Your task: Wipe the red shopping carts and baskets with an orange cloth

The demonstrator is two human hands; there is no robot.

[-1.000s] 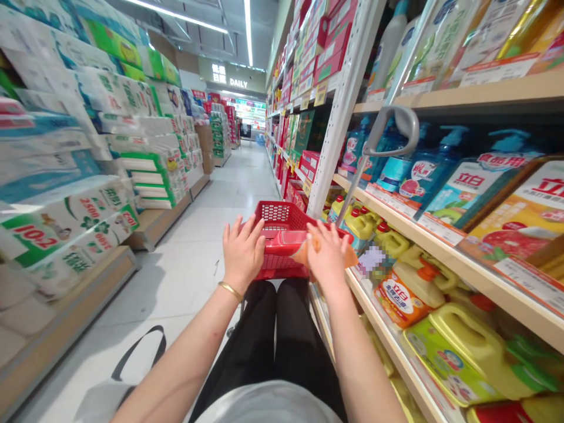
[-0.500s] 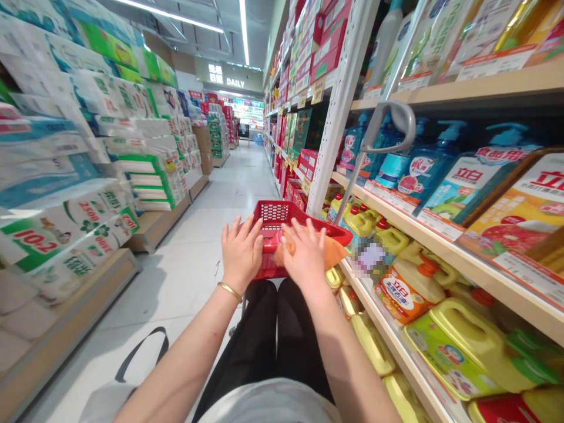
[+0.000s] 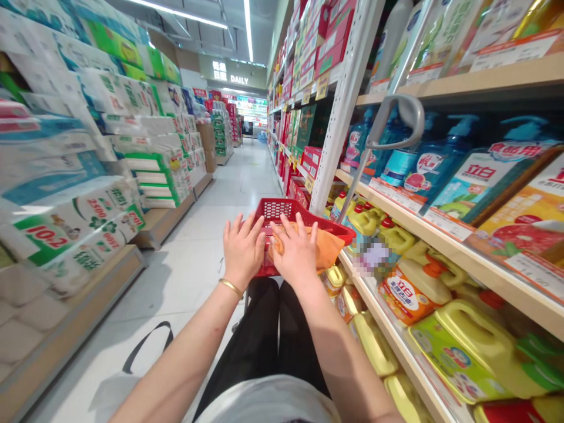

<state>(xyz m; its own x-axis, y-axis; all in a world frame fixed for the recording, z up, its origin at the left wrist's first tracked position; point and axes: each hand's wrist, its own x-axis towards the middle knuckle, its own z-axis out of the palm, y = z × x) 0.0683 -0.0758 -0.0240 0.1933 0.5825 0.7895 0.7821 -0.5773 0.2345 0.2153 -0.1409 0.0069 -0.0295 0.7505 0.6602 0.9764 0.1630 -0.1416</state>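
Observation:
A red basket (image 3: pixel 275 207) with a perforated wall stands just beyond my knees. My left hand (image 3: pixel 243 249) is over its left side, palm down with fingers spread, and holds nothing. An orange cloth (image 3: pixel 329 248) lies over the right part of the basket. My right hand (image 3: pixel 294 249) rests on the cloth's left part, fingers spread and not wrapped round it. A grey handle (image 3: pixel 416 120) on a metal rod rises at the basket's right, in front of the shelf.
Shelves with yellow detergent jugs (image 3: pixel 374 341) and blue pump bottles (image 3: pixel 453 141) run close along the right. Stacked paper packs (image 3: pixel 83 220) line the left. A grey bag (image 3: pixel 117 390) is on the floor at lower left. The aisle floor (image 3: pixel 240 185) stretches ahead.
My right hand has shifted slightly left across the orange cloth, and more of the cloth shows at its right. My left hand has barely moved.

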